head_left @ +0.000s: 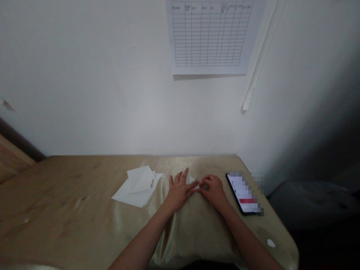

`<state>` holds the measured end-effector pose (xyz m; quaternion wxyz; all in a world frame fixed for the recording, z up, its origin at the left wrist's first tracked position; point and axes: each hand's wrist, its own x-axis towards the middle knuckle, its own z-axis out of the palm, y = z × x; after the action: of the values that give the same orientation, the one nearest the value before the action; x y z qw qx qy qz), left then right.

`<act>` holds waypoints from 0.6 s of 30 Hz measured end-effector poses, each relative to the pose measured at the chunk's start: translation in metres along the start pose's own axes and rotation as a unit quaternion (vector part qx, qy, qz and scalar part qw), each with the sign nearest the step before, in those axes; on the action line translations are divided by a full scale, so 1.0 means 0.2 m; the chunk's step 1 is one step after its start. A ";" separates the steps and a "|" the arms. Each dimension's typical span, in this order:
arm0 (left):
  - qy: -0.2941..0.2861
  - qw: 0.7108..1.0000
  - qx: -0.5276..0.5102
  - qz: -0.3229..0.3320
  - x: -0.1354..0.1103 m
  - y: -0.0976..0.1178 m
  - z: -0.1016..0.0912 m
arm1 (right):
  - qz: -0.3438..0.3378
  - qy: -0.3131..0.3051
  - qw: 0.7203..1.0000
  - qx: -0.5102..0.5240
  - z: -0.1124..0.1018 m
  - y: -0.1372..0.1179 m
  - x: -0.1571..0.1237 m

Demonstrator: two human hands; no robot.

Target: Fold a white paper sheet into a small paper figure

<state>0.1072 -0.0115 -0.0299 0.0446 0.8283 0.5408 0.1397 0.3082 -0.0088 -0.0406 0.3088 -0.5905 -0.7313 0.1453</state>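
Observation:
A small folded piece of white paper (192, 179) lies on the cloth between my two hands, mostly hidden by fingers. My left hand (180, 190) rests on the table with three fingers spread, while its thumb and index finger come together at the paper's edge. From the other side, my right hand (213, 189) is curled, thumb and index fingertips pinched at the paper. The fingertips of both hands nearly meet there. Left of my left hand is a loose pile of white paper sheets (137, 187), some of them lined, with a folded piece on top.
A phone (244, 195) with its screen lit lies to the right. A small white scrap (271, 243) sits near the right table edge. Glossy tan cloth (84, 217) covers the table, wrinkled in front. A printed chart (209, 37) hangs on the wall behind.

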 end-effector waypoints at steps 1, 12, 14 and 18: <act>-0.001 1.000 0.008 0.001 0.00 0.00 0.01 | 0.002 0.002 1.000 -0.001 0.00 0.00 0.00; -0.013 0.999 0.010 -0.029 0.01 0.02 -0.02 | 0.009 -0.002 1.000 -0.005 -0.01 -0.01 -0.01; -0.010 0.999 0.010 -0.032 0.01 0.03 -0.03 | 0.008 -0.006 1.000 -0.007 -0.01 -0.01 0.00; -0.003 0.999 0.015 -0.031 0.01 0.03 -0.03 | 0.007 -0.012 1.000 -0.011 -0.01 -0.01 -0.01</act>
<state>0.1112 -0.0134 -0.0226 0.0380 0.8119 0.5684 0.1274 0.3077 -0.0108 -0.0376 0.2923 -0.5973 -0.7324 0.1460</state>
